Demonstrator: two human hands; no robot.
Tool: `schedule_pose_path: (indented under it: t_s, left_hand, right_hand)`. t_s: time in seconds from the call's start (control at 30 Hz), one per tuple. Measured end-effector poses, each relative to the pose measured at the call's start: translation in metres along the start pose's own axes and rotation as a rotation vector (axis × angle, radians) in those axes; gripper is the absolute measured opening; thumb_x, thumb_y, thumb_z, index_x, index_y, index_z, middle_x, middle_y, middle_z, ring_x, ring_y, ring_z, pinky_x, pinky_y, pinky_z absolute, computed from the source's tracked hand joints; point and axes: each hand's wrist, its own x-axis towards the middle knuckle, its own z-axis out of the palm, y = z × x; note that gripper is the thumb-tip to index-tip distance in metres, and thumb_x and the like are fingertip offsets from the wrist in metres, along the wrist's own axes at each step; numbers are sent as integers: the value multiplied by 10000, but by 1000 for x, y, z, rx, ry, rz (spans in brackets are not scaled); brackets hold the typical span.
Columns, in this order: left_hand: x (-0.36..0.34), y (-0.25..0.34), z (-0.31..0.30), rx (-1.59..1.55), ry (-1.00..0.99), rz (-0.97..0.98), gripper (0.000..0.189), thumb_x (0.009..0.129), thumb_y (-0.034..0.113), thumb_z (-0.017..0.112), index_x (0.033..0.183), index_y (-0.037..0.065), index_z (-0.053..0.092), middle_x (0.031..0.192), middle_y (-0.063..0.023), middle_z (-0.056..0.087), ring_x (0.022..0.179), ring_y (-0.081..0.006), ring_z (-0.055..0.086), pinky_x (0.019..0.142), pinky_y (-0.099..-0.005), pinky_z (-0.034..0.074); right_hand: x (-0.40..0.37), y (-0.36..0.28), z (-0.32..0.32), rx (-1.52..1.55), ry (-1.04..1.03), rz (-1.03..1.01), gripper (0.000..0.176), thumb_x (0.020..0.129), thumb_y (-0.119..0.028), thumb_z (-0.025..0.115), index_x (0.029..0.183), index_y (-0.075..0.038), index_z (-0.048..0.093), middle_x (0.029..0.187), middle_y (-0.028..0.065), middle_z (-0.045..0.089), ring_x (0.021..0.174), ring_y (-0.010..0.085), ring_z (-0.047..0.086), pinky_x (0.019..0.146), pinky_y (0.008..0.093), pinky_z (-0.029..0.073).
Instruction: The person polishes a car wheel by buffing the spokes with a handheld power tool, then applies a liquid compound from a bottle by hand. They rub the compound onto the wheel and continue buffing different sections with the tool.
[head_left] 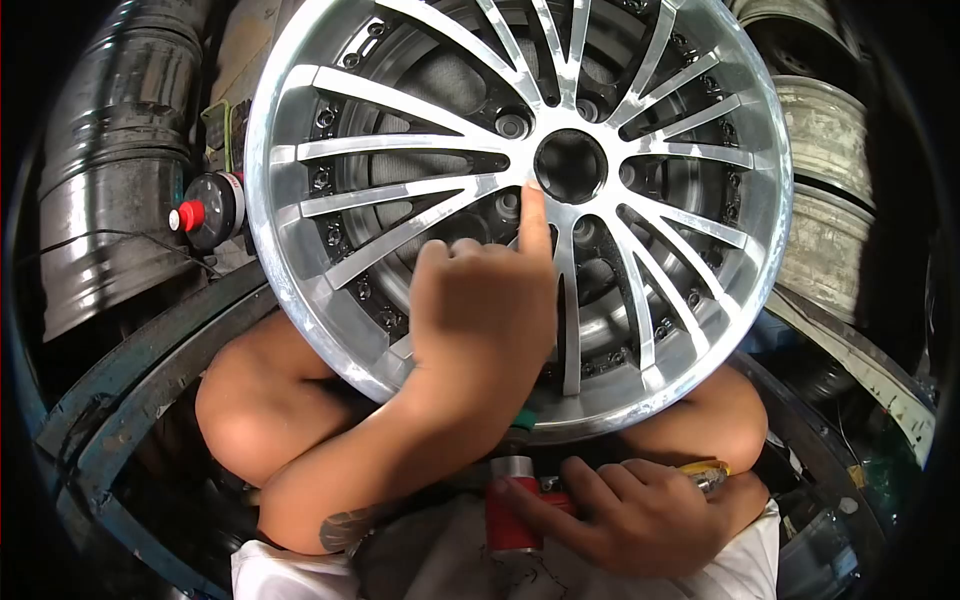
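A large silver multi-spoke wheel rim [333,80] fills the upper middle, face up. My left hand [485,305] is over its lower spokes; the index finger is stretched out, its tip at the hub beside the round centre hole, and the other fingers are curled with nothing visible in them. Below the rim, my right hand [640,515] is wrapped round a red power tool [515,520] with a metal collar. Part of the tool's green head shows near the rim's bottom edge.
My bent knees are on both sides under the rim. Stacked metal wheel barrels [115,190] stand at the left, with more worn rims [820,200] at the right. A dark round tool with a red knob [210,212] lies left of the rim. Blue-green metal bars [150,350] run below.
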Motion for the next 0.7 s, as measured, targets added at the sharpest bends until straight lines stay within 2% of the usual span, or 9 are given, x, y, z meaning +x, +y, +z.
schedule_pose_path:
  t_s: [0.07,0.17,0.33,0.47,0.57,0.7]
  left_hand:
    - [-1,8,4,-67,80,10,569,863,178,637,1420,60,650,630,15,652,619,-163,635,641,-339,427]
    - [-3,22,12,-91,114,38,532,856,174,644,1373,51,684,605,33,613,605,-161,603,641,-340,424]
    - [-3,24,17,-192,229,45,504,855,195,672,1340,64,707,591,38,594,587,-163,580,639,-346,431]
    - [-6,18,9,-135,93,4,513,928,301,668,1407,118,663,608,18,638,570,-183,620,619,-366,457]
    - [-9,10,2,-136,-21,-42,571,967,399,647,1480,152,597,626,-4,668,567,-206,656,607,-380,470]
    - [-4,0,-13,-130,-114,-85,639,975,450,641,1531,153,539,650,-45,692,567,-230,684,611,-389,487]
  right_hand:
    - [1,2,5,24,55,-33,591,899,-252,623,1490,-220,617,934,92,687,551,93,515,492,231,388]
    - [8,-2,-3,-71,-48,-24,548,895,-258,669,1441,-295,644,961,20,678,574,58,529,508,205,386]
    - [10,-6,-1,-86,-54,11,527,903,-256,664,1427,-305,651,939,6,683,561,53,521,506,205,385]
    - [5,-4,0,-26,-54,23,536,909,-259,659,1443,-306,640,928,8,689,557,51,523,494,204,384]
    - [3,0,11,-63,62,-19,607,874,-225,608,1481,-194,616,737,-27,524,512,69,449,452,238,307]
    - [3,1,11,-58,56,5,611,867,-224,611,1476,-176,618,728,-25,523,507,69,447,447,246,296]
